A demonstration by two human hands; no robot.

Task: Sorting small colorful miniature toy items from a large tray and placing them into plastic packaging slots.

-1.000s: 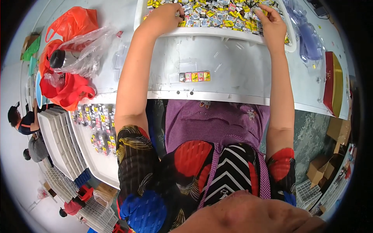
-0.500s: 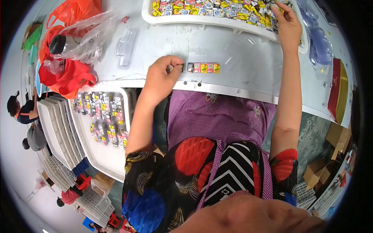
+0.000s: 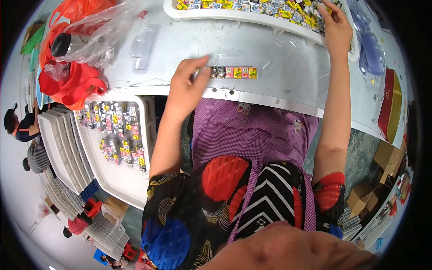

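A short row of small printed boxes (image 3: 237, 72), black, pink and yellow, lies near the table's front edge. At the row's left end is my left hand (image 3: 186, 85), its thumb beside the last black box and its forefinger stretched out above. A small light-coloured piece shows inside that curled hand, too small to name. My right hand (image 3: 338, 31) reaches to the right end of a white tray (image 3: 225, 14) heaped with similar small boxes (image 3: 270, 8). Its bent fingers touch the boxes there, and what lies between the fingertips is hidden.
A clear plastic blister shell (image 3: 145, 48) lies left of the row. Red bags (image 3: 72, 85) and a dark-capped flask (image 3: 67, 45) stand farther left. Below them, a white tray (image 3: 119, 180) holds filled packs. More clear plastic shells (image 3: 372, 54) and a red-and-gold box (image 3: 390, 105) are at right.
Another black box now stands at the row's left end, where my left fingers held one before. My left forefinger has lifted and straightened. My right hand stays at the tray; the view has shifted slightly.
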